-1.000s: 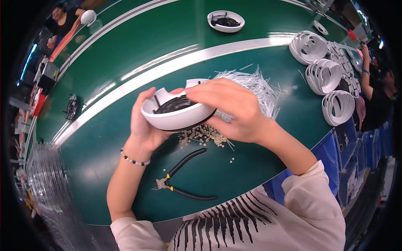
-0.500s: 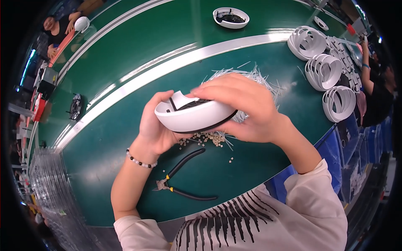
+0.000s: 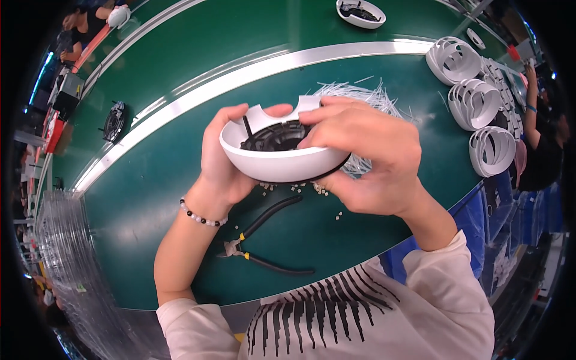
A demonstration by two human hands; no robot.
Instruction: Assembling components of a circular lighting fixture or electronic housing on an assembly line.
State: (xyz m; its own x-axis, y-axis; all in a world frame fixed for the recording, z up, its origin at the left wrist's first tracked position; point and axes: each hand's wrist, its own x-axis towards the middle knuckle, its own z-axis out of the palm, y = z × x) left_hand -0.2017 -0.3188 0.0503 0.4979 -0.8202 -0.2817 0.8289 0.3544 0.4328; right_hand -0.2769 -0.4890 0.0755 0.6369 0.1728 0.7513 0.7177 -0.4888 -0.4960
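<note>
Between my two hands, above the green table, is a white oval plastic housing (image 3: 282, 165) with a black ribbed part (image 3: 276, 137) inside it. My left hand (image 3: 219, 156) grips its left end, thumb at the upper rim and fingers underneath. The right hand (image 3: 372, 150) wraps the right end, its fingers reaching over the rim onto the inner part and its thumb below. A notch shows in the far rim. Underneath, on the table, lie diagonal cutters (image 3: 243, 242) with black handles, spread apart, near small beige cubes (image 3: 321, 189) partly hidden by the housing.
Thin white strips (image 3: 366, 96) are heaped behind my right hand. White rings (image 3: 492, 151) stand in stacks at the right. A conveyor (image 3: 240, 30) runs beyond a metal rail, carrying another white housing (image 3: 360, 13) and a black part (image 3: 114, 122). Clear plastic trays (image 3: 66, 252) are piled left. Other people work nearby.
The housing has tilted so more of its inside shows, and it sits slightly higher. My right fingers have shifted from over its top to its right inner edge. The conveyor's white housing appears farther right.
</note>
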